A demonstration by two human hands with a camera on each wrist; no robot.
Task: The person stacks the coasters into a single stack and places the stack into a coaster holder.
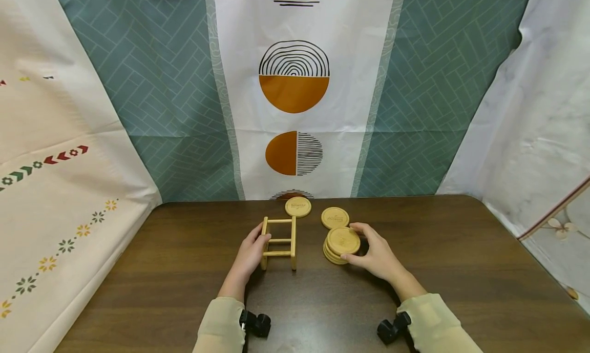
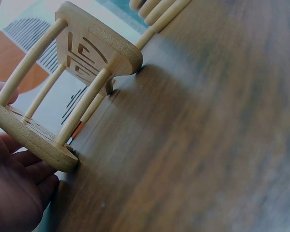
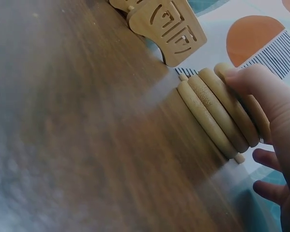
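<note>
"Start with the head view. What's in hand?"

"The left hand (image 1: pixel 249 253) has its fingers (image 1: pixel 263 237) clamped on the left side of a wooden rack (image 1: pixel 279 253), which stands on the brown counter (image 1: pixel 161 281). To the right of it, the right hand (image 1: pixel 377 256) pinches the top disc (image 1: pixel 343 241) of a small stack (image 1: pixel 333 257), thumb on the near edge, fingers on the far one."

"Any other discs?"

"Two loose discs (image 1: pixel 335 217) lie farther back: one just behind the stack, the other behind the rack, near the patterned cloth (image 1: pixel 295 122)."

"And the left wrist view?"

"The rack fills the upper left: two end panels (image 2: pixel 99 41) joined by round rods (image 2: pixel 31 63). The hand grips the nearer panel, fingers against its outer face. The far panel has a cut-out pattern. Some disc edges show at the top."

"Last, the right wrist."

"The stack is seen edge-on. The thumb (image 3: pixel 261 84) presses the top disc's rim, and the discs below lie against one another. Two fingertips stand apart from the stack. The rack's patterned panel shows beyond, not touching the discs."
</note>
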